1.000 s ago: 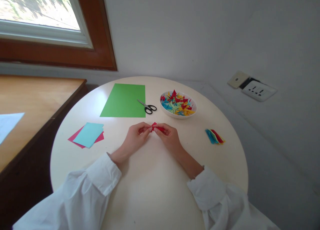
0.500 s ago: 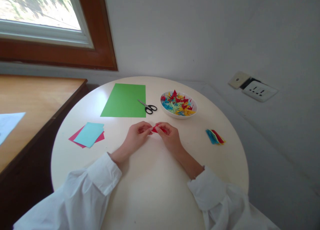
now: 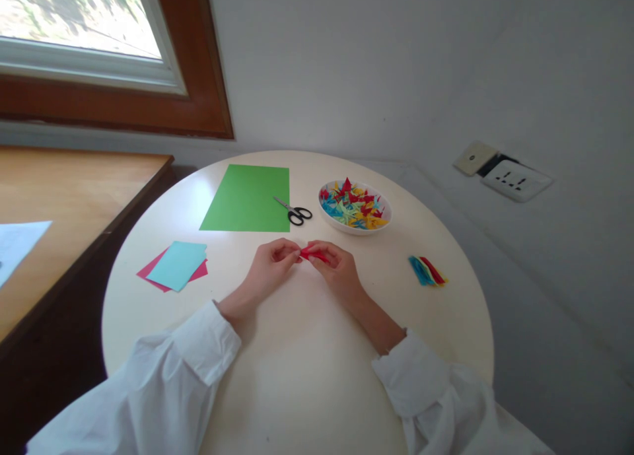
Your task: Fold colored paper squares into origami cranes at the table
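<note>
A small piece of folded red paper [image 3: 308,252] is pinched between my two hands over the middle of the round white table [image 3: 297,376]. My left hand [image 3: 274,263] grips its left end with thumb and forefinger. On the other side, my right hand [image 3: 337,267] closes on its right end; the fingers cover part of the paper, so its full shape is hidden. Just beyond my hands lie black-handled scissors [image 3: 298,215], partly on a green sheet [image 3: 242,201]. A white bowl [image 3: 349,230] behind my right hand holds many colourful folded paper cranes.
Light blue paper [image 3: 177,265] rests over pinkish-red paper [image 3: 148,269] at the left. Several narrow folded papers [image 3: 428,271] in blue, yellow and red lie at the right. A wooden desk [image 3: 74,191] stands left of the table, and walls border the back and right.
The red paper has tilted slightly between my fingertips, showing a somewhat different face. Both hands stay in nearly the same place.
</note>
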`<state>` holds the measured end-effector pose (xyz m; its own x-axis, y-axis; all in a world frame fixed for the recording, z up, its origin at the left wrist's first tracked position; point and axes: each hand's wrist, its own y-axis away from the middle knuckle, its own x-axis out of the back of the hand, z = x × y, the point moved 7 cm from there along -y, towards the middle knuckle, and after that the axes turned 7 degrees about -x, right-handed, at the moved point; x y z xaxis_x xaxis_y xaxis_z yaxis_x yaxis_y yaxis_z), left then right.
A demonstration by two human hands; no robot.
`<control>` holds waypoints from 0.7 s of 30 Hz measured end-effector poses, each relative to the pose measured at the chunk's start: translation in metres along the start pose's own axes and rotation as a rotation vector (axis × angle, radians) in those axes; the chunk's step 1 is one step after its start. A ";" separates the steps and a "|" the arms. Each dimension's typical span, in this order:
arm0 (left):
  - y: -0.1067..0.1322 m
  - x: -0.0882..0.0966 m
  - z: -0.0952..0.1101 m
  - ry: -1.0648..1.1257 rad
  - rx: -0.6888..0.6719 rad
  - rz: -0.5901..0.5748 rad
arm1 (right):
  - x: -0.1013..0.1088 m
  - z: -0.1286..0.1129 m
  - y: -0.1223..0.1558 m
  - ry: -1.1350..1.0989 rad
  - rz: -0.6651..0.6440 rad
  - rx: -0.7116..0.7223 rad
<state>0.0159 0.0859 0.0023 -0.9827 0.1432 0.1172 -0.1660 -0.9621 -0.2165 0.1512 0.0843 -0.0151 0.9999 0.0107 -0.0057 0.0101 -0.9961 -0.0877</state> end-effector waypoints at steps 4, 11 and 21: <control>0.000 -0.001 0.001 -0.015 -0.005 -0.009 | -0.001 0.001 0.000 -0.031 -0.036 -0.004; 0.001 -0.001 -0.001 -0.048 0.005 -0.024 | 0.000 -0.002 0.000 0.036 -0.030 -0.003; 0.001 -0.005 -0.013 0.019 0.059 -0.039 | 0.002 -0.007 0.000 0.138 0.032 0.041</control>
<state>0.0195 0.0877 -0.0110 -0.9771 0.1849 0.1056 -0.1998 -0.9676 -0.1544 0.1535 0.0837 -0.0086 0.9912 -0.0361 0.1275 -0.0193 -0.9912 -0.1306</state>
